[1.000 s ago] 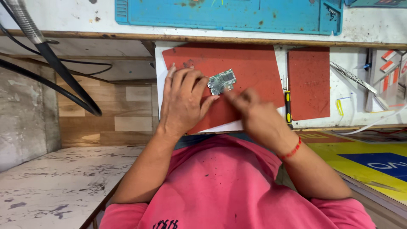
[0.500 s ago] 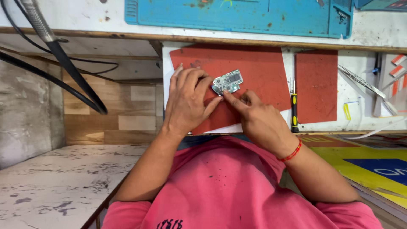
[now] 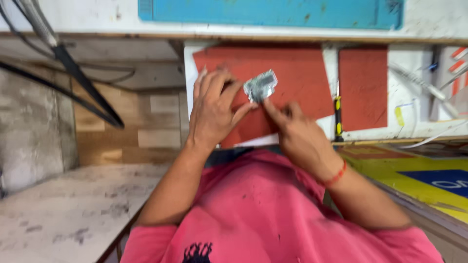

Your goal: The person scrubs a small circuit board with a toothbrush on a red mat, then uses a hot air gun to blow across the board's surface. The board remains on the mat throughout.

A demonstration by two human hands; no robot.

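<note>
Small silvery metal part (image 3: 260, 85): held above the large red mat (image 3: 292, 73), pinched at its left edge by the left hand (image 3: 213, 111), whose thumb and fingers are curled close around it. The right hand (image 3: 296, 134) touches its lower right edge with an extended fingertip, other fingers folded in; whether this hand grips the part cannot be told. Motion blur hides the part's surface detail.

Large red mat: lies on the white bench (image 3: 419, 104), its lower left portion covered by both hands. Its right edge sits just beside a yellow-and-black tool (image 3: 337, 117), with a smaller red mat (image 3: 363, 87) beyond, apart from it. Bare mat shows above and right of the part.

Blue mat (image 3: 273, 12): cut off by the top of the view.

Black cables (image 3: 73, 78): cross the left side, well apart from the hands.

Pink shirt (image 3: 263, 209): fills the lower view, hiding the bench's near edge.

Red wrist thread (image 3: 336, 176): on the right forearm.
</note>
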